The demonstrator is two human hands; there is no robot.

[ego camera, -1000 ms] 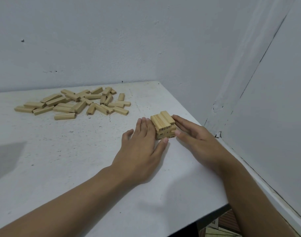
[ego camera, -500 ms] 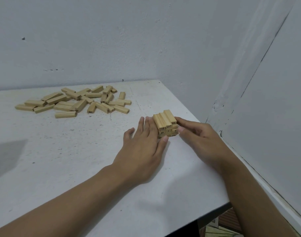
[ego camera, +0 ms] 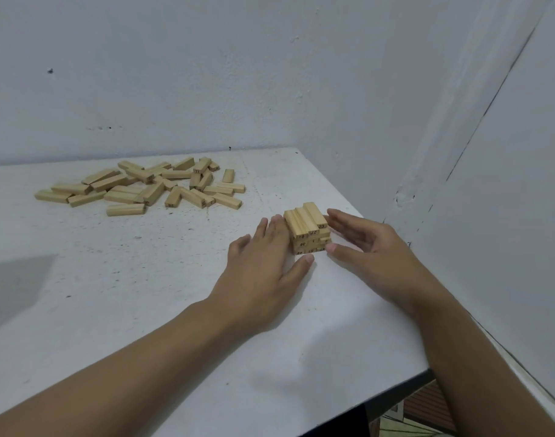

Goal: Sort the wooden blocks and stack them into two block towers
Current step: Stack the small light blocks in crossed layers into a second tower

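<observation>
- Wooden block tower (ego camera: 307,230) sits on the white table (ego camera: 112,294), right of centre, close to the table's right edge and the side wall (ego camera: 506,184).
- Tower is short, a few layers. The top layer is three blocks side by side running near-to-far, their ends not flush. Layers under it look slightly offset.
- Black printed numbers show on the near end faces, and most are too small to read reliably.
- Left hand (ego camera: 263,266) lies palm down on the table with fingers straight and together, their tips pressed against the tower's left side. Its thumb points toward the tower's near base; I can't tell if it touches.
- Right hand (ego camera: 371,247) is on the tower's right side with fingers extended along that face. Its thumb tip is at the near-right lower corner. It is spread, not curled round anything.
- Neither hand lifts a block; the tower is sandwiched between them.
- Loose blocks (ego camera: 143,187) lie scattered flat in a pile at far left, well apart from the tower, some overlapping.
- One single block (ego camera: 125,209) lies just near of the pile.
- Another block (ego camera: 228,176) lies at the pile's far-right end.
- Grey shadow (ego camera: 14,288) falls on the table at the left edge.
- Back wall (ego camera: 206,74) is plain, pale and scuffed.
</observation>
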